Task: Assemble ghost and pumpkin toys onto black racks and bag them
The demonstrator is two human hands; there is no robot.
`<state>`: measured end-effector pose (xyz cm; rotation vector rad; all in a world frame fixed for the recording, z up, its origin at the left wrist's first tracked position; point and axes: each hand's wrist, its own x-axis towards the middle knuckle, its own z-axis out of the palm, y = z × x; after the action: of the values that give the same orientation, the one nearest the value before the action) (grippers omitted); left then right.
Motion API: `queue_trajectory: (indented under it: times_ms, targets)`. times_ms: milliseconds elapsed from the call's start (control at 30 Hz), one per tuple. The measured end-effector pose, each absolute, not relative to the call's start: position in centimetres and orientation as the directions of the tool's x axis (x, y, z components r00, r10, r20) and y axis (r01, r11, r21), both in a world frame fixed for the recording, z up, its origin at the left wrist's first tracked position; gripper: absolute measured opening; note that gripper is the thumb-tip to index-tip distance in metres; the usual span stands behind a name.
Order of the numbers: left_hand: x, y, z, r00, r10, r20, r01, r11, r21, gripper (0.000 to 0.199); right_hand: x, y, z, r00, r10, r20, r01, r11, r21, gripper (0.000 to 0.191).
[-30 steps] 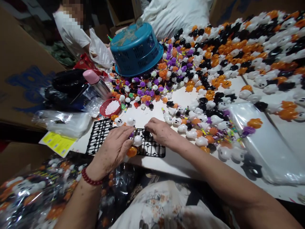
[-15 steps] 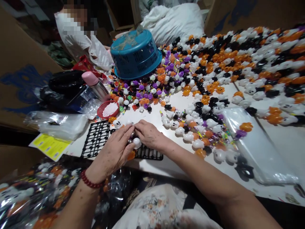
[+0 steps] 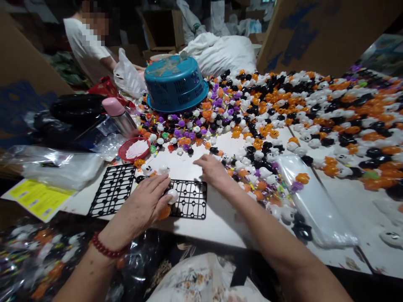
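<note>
My left hand [image 3: 146, 200] lies over the black plastic grid [image 3: 189, 199], its fingers stretched out and the thumb apart. A white round piece [image 3: 172, 196] and an orange piece [image 3: 164, 212] show beside its thumb. Small ghost-faced figures [image 3: 147, 169] peek out beyond the fingers; whatever lies under the palm is hidden. To the right, my right hand [image 3: 215, 171] hovers over the white table with fingers extended leftward and no object visible in them. It is nearest to the small white, black and orange figures [image 3: 244, 161].
A blue upturned basket [image 3: 176, 84] stands amid many small plastic pieces. At left are a pink-capped bottle [image 3: 118, 115], a red basket [image 3: 124, 153] and plastic bags [image 3: 63, 165]. A stack of clear bags [image 3: 317, 205] lies at right. Another person [image 3: 83, 48] is behind.
My right hand has drawn away from the left, to the right, uncovering the grid's right part. My left hand stays over the pieces. The whole view has shifted slightly.
</note>
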<state>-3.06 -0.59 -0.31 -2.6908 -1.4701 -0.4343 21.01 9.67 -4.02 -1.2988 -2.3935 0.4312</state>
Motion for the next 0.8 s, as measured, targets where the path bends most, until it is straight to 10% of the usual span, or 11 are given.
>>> queue_trajectory:
  times_ms: [167,367,600,700,800]
  targets:
    - [-2.8,-0.6,0.0,0.511,0.822,0.253,0.832,-0.547,0.098,0.046,23.6,15.5,-4.9,-0.608,0.792,0.054,0.79,0.61,-0.064,0.029]
    - [-2.6,-0.9,0.4,0.506,0.833,0.223,0.836,-0.537,0.109,0.045,23.6,17.8,-5.5,-0.635,0.771,-0.053,0.772,0.635,-0.024,0.014]
    - [-2.5,-1.3,0.9,0.522,0.828,0.204,0.83,-0.548,0.103,0.046,22.3,12.9,-4.2,-0.441,0.898,0.014,0.79,0.395,-0.469,0.015]
    - [-2.6,-1.1,0.8,0.519,0.829,0.206,0.832,-0.546,0.101,0.047,19.5,9.3,-5.4,-0.391,0.917,-0.073,0.525,0.158,-0.836,0.016]
    - [-2.7,-1.0,0.4,0.517,0.826,0.222,0.833,-0.546,0.088,0.048,16.5,6.9,-7.3,-0.396,0.911,-0.119,0.314,0.012,-0.949,0.021]
